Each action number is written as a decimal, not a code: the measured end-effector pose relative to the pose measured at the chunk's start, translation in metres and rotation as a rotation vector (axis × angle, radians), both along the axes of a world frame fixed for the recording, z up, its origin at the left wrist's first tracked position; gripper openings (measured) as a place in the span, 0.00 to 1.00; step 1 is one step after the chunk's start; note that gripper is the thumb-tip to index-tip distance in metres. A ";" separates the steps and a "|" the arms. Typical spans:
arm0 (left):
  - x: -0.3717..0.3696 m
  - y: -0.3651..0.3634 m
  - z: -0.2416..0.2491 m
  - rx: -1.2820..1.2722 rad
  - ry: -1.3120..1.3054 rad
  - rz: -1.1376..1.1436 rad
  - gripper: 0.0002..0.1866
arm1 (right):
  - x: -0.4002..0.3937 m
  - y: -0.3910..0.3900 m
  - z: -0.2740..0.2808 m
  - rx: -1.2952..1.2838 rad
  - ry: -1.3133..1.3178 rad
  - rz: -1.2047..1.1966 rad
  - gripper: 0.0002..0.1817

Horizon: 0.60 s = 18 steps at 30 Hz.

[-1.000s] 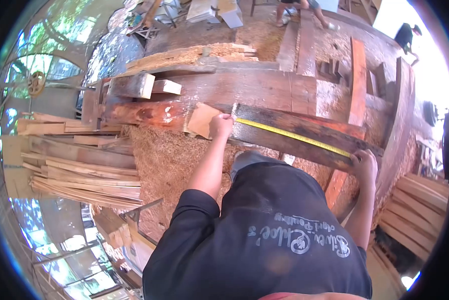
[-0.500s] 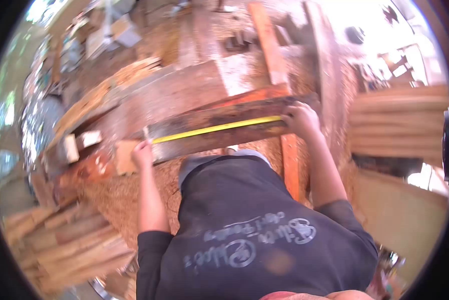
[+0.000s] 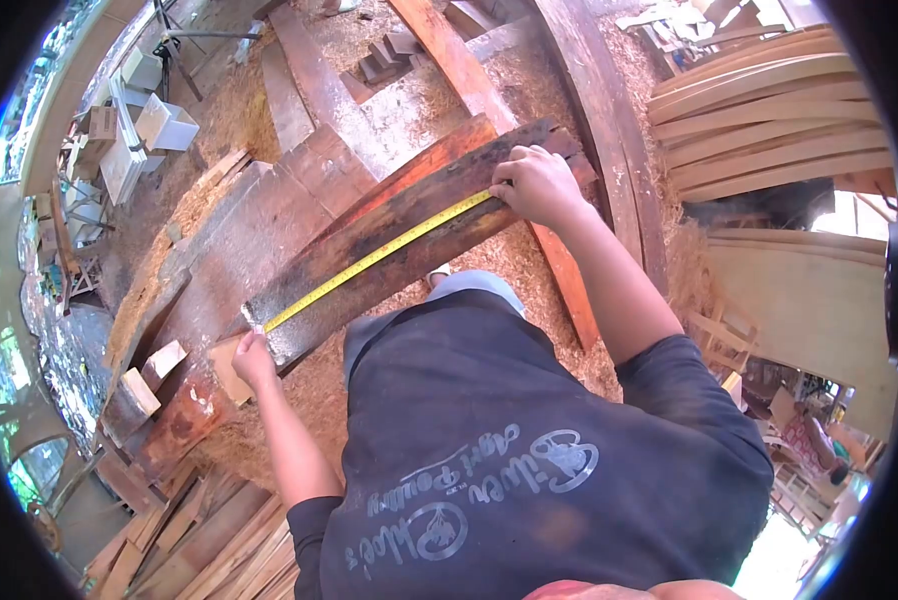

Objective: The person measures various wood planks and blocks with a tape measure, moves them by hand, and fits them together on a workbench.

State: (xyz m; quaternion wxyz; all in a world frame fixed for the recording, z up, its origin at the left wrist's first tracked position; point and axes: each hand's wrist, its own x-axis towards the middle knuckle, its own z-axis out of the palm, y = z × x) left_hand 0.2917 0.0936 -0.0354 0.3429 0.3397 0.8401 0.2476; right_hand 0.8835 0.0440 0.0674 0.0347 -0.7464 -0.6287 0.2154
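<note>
A yellow tape measure [image 3: 380, 262] runs in a straight line along a long, dark, weathered wooden board [image 3: 409, 272]. My left hand [image 3: 255, 360] is closed at the near-left end of the board, its fingers pinching the end of the tape. Toward the board's far right end, my right hand [image 3: 541, 186] is closed around the other end of the tape, knuckles up. Whether a tape case sits inside that hand is hidden. Beneath the dark board, a wide brown plank [image 3: 259, 225] and a reddish plank [image 3: 419, 170] stick out.
Small cut blocks [image 3: 164, 364] lie left of the board. An orange beam [image 3: 449, 60] and a long curved plank [image 3: 609, 120] extend beyond it. Stacked lumber [image 3: 769, 110] stands at right, with more wood pieces [image 3: 219, 550] at lower left. Sawdust [image 3: 399, 120] covers the ground.
The view has turned, so the board and tape now slant more steeply up to the right. Both hands keep hold of the tape at its two ends.
</note>
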 end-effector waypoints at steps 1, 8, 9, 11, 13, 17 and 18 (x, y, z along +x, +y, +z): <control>0.005 0.000 0.003 -0.005 0.003 0.004 0.17 | 0.001 0.000 0.000 0.002 -0.003 0.003 0.10; 0.117 0.004 0.081 0.327 0.666 -0.597 0.09 | 0.001 0.002 0.001 -0.030 0.004 -0.001 0.11; 0.144 0.006 0.091 0.283 0.571 -0.640 0.08 | 0.002 0.002 0.000 -0.049 -0.002 -0.006 0.11; 0.177 0.011 0.083 0.300 0.398 -0.797 0.10 | 0.002 0.004 -0.002 -0.082 -0.006 -0.005 0.11; 0.216 0.017 0.093 0.217 0.341 -0.903 0.14 | 0.001 0.004 -0.001 -0.087 -0.001 -0.010 0.11; 0.264 0.031 0.086 0.310 0.392 -1.171 0.15 | 0.002 0.005 0.002 -0.120 0.010 -0.015 0.11; 0.273 0.038 0.086 0.280 0.351 -1.205 0.15 | 0.002 0.005 0.002 -0.121 0.012 -0.015 0.11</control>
